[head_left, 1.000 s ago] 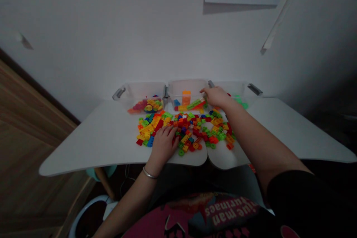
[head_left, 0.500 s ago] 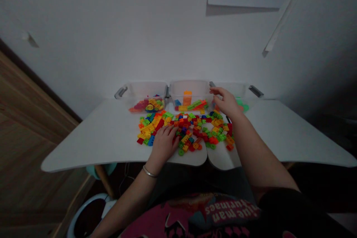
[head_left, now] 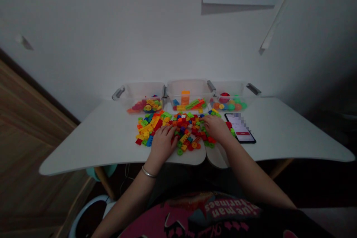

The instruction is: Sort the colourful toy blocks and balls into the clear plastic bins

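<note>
A heap of small plastic building bricks (head_left: pixel 152 128) in red, yellow, green, orange and blue covers the middle of the table. My left hand (head_left: pixel 163 141) rests on the near left side of this heap, palm down with its fingers spread over the bricks. On the heap's right side, my right hand (head_left: pixel 216 126) reaches in, fingers stretched leftward and touching bricks. Its thumb and the undersides of its fingers are hidden, and I see no brick held in it. Part of the heap lies under both hands.
Behind the heap stand a left clear bin (head_left: pixel 139 89) with mixed pieces, a middle bin (head_left: pixel 191 86) with larger blocks, and a right bin (head_left: pixel 237 88) with coloured balls. A phone (head_left: pixel 241 128) lies right of the bricks. The white table (head_left: pixel 92 137) meets the wall.
My right hand has come down from in front of the right bin to the brick heap, uncovering the phone and the balls. My left hand stays in place.
</note>
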{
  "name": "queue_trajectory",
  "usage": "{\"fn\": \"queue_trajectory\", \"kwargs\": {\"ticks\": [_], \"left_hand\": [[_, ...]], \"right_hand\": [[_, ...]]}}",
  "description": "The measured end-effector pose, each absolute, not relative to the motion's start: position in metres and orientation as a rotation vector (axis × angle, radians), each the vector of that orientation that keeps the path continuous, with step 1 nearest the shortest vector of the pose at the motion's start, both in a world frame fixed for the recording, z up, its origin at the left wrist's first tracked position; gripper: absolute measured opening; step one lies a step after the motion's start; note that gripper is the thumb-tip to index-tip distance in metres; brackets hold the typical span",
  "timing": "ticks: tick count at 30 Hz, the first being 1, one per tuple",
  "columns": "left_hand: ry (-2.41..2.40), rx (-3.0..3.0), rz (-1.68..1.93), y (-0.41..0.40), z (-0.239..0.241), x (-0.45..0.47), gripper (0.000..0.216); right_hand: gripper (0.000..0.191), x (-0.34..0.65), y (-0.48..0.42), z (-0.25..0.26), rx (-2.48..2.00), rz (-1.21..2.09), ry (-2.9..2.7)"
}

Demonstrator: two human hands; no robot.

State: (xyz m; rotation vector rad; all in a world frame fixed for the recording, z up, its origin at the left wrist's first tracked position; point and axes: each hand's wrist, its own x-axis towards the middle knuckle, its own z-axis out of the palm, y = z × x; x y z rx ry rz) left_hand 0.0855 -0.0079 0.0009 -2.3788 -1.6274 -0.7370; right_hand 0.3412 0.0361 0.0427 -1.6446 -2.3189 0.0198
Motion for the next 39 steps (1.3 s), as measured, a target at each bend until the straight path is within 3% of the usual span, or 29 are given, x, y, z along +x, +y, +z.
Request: {"fn": "queue_trajectory", "kwargs": {"ticks": [24, 39], "left_hand": [[-1.63, -2.395, -0.735, -0.008, 0.001, 0.085, 0.039], [-1.63, -2.381, -0.733, -0.008, 0.001, 0.085, 0.039]], "right_hand": [[0.03, 0.332, 0.058, 0.03, -1.847, -0.179, -2.256], [0.03, 0.342, 0.063, 0.033, -1.63, 0.2, -1.841]]}}
